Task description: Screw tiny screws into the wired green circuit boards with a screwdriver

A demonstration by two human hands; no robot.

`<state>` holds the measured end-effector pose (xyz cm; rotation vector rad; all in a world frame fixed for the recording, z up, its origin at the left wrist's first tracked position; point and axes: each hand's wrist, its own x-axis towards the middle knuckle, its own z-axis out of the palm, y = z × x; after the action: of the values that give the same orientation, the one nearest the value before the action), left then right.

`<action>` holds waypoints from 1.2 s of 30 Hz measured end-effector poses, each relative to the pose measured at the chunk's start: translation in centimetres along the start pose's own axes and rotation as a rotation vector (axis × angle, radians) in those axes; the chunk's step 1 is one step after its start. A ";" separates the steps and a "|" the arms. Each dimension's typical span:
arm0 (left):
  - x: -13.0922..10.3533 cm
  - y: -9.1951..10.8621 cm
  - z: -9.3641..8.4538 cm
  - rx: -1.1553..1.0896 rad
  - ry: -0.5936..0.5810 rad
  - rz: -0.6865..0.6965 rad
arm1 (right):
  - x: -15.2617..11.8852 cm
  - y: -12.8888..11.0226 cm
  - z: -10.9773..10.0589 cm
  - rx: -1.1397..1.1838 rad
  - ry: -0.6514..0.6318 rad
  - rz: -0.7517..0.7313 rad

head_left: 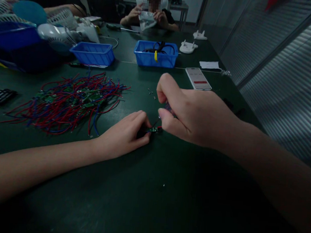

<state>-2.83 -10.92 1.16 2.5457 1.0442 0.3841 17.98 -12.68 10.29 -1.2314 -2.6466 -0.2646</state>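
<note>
My left hand (124,132) rests on the table, thumb and fingers pinching a small green circuit board (154,129). A short piece of red wire shows at the board's right end. Above it, my right hand (190,114) is closed round a small screwdriver (168,108); its handle is mostly hidden by the fingers. The thin shaft slants down and left toward the board, and whether its tip touches I cannot tell. Just beyond the hands lie several tiny screws (152,93). To the left spreads a pile of circuit boards with red and blue wires (73,103).
On the green table (105,202) stand a blue bin with black cables (155,59), another blue bin (93,54) and a phone (198,79). White plastic parts (188,47) lie farther back. Fan parts (57,33) crowd the left. Across the table a person holds a plastic bag (147,20).
</note>
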 end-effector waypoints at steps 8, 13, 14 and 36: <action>-0.1 0.1 0.0 -0.004 0.030 -0.021 | -0.3 0.2 -1.2 -0.074 -0.094 -0.092; -0.1 0.1 -0.1 -0.006 0.000 -0.027 | -0.1 0.2 -0.2 -0.196 0.022 0.009; -0.1 0.1 -0.1 -0.007 0.001 -0.020 | 0.0 0.3 -0.1 -0.151 0.018 0.013; -0.1 -0.1 0.0 -0.001 0.015 -0.003 | -0.3 -0.6 -1.2 0.042 -0.126 -0.137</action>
<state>-2.96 -10.90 1.08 2.5440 1.0521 0.4035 17.84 -13.53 11.32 -1.0901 -2.8336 -0.1557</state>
